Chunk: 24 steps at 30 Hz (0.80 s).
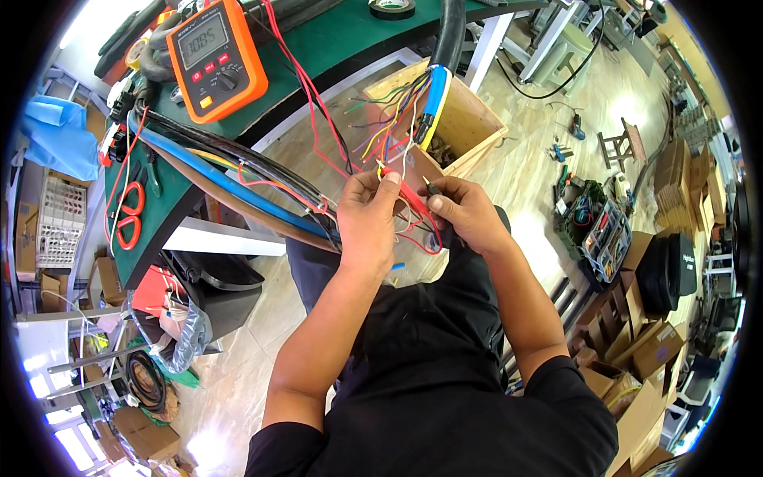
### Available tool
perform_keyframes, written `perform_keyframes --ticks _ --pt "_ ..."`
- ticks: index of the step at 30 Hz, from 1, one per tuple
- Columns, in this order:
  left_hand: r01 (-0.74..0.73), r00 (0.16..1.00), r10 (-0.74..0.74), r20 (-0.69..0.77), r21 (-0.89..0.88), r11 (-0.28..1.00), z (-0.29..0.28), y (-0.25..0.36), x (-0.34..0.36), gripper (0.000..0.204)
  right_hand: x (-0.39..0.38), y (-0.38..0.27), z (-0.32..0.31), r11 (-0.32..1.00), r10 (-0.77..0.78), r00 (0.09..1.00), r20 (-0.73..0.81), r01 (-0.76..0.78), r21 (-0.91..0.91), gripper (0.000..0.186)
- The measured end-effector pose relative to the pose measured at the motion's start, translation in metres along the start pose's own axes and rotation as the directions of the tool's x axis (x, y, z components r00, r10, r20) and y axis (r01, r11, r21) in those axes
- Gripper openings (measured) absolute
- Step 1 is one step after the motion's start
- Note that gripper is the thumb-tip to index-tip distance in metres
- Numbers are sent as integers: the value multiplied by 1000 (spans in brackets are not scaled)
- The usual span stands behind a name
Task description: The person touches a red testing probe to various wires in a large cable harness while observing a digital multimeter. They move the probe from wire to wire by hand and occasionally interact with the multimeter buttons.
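Observation:
My left hand (pixel 367 219) is closed in a pinch on a thin wire, with a yellow bit showing at its fingertips; a red strip, possibly a probe handle, runs from there towards my right hand. Between the thumb and fingers of my right hand (pixel 474 213) is a slim dark test probe (pixel 431 187), its pointed tip facing up and left. Red and black leads loop around both hands. Just beyond them, a thick cable (pixel 435 99) fans out into many coloured wires (pixel 389 111). An orange meter (pixel 218 63) with a lit display lies on the green table.
A wooden box (pixel 477 127) stands beyond my hands. Thick blue and brown cables (pixel 238 199) hang off the table (pixel 278 60) on the left, near red-handled scissors (pixel 129 215). An open toolbox (pixel 600 234) sits on the floor at right, with cardboard boxes (pixel 652 350) nearer.

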State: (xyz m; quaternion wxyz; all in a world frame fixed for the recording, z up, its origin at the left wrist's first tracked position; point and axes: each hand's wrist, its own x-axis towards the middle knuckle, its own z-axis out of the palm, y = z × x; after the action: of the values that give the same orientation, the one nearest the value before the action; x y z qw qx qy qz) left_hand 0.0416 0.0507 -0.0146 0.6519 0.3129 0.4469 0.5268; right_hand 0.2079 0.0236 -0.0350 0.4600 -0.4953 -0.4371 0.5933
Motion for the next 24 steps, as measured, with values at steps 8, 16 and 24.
perform_keyframes --ticks 8,16,24 --pt "13 1000 -12 16 -73 997 3 10 -9 20 -8 -8 7 996 42 979 198 -25 -86 54" --pt "29 997 -28 73 -16 999 -7 11 -33 24 -33 -2 7 991 -38 981 188 61 -118 64" --pt "-29 994 13 107 151 988 -25 13 -50 21 -45 10 9 999 29 987 160 -31 10 44"
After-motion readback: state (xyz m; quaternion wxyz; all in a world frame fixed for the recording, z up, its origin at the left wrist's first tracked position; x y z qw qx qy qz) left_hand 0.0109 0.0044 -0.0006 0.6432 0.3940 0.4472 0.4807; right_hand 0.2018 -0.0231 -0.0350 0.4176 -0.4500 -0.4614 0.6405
